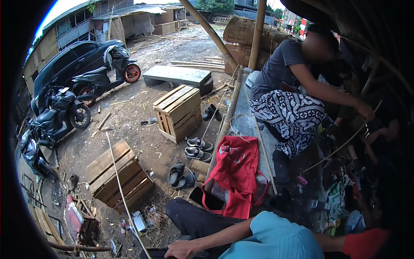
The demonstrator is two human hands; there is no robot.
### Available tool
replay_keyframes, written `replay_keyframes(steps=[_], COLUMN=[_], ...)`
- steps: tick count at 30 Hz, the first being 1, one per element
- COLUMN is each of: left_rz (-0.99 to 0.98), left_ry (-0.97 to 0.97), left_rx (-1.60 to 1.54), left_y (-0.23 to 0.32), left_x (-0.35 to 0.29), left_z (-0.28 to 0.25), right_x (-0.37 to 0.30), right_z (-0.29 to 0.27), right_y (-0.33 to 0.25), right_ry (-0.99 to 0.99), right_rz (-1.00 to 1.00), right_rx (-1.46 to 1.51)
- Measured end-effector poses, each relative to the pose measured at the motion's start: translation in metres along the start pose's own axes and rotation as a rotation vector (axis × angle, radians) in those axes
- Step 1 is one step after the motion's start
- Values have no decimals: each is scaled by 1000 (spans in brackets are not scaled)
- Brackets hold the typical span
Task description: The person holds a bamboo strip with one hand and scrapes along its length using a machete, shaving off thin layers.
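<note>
My right arm, in a light blue short sleeve, reaches left over my dark trousers (pixel 194 218). My right hand (pixel 182 249) lies at the lower edge with its fingers bent; what they close on, if anything, is cut off by the picture's edge. A long, thin, pale strip, apparently bamboo (pixel 123 194), runs down to the lower edge just left of this hand; I cannot tell whether it is touched. My left hand is outside the picture. Beyond my knee lies a red apron or bag with straps (pixel 235 168), out of my hand's reach at this moment.
Wooden crates (pixel 179 113) (pixel 118 175), shoes (pixel 198 149) and slippers (pixel 182 176) stand on the dirt. A seated person in patterned trousers (pixel 291 114) handles a thin strip (pixel 345 151). A red sleeve (pixel 366 242) is close on my right. Motorbikes (pixel 105 75) and a car stand farther off.
</note>
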State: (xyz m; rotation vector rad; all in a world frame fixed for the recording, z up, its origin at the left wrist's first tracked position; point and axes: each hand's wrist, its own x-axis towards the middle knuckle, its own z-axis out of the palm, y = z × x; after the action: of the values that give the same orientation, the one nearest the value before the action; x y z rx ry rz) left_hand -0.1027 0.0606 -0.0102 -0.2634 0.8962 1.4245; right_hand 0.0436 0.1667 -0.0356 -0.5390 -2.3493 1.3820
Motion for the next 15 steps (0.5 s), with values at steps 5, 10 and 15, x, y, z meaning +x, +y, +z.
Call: replay_keyframes(steps=[5,10,15], left_rz=[8,15,2], left_ry=[-14,-12,28], left_rx=[-25,-33,-29], left_y=[5,5,-4], left_x=[-6,-10,-10], left_z=[-3,-3,1], right_x=[-7,1,-12], right_z=[1,-22,-27], right_y=[-8,-6,-8], right_ry=[-75,-104,-123], right_rz=[68,78,113], right_rx=[51,-60,-116])
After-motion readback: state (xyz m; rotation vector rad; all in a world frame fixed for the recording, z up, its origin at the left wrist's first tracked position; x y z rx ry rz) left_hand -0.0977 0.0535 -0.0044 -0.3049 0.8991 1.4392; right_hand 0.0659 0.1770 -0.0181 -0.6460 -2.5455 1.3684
